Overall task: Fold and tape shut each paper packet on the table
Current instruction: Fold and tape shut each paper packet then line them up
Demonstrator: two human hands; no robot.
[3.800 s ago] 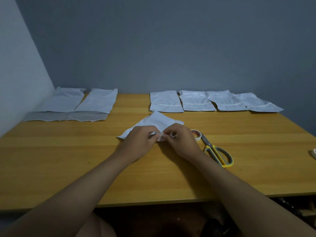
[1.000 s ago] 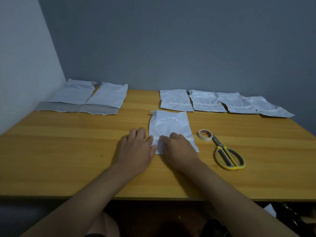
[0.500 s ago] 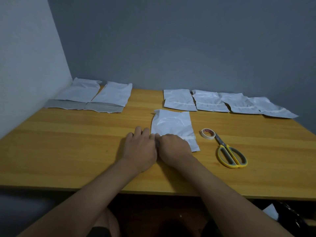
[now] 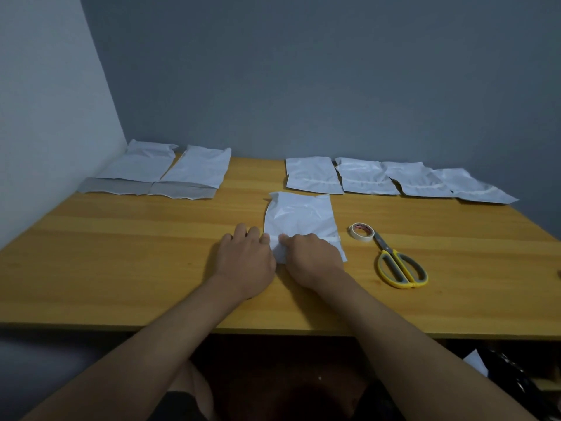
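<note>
A white paper packet (image 4: 299, 218) lies flat in the middle of the wooden table (image 4: 121, 262). My left hand (image 4: 246, 261) rests at its near left corner, fingertips touching the edge. My right hand (image 4: 312, 259) presses down on the packet's near folded end, covering most of the fold. A roll of tape (image 4: 360, 232) and yellow-handled scissors (image 4: 399, 265) lie just right of the packet. Several folded white packets (image 4: 364, 179) line the back right; two longer packets (image 4: 170, 171) with grey open flaps lie at the back left.
The table sits in a corner, with a white wall on the left and a grey wall behind. A small object (image 4: 558, 273) shows at the right edge of the view. Dark items (image 4: 504, 372) lie below the table's front right.
The packet was held tilted between both hands; it now lies flat and square. My hands slid together along its near end, pressing the fold. The view has shifted left.
</note>
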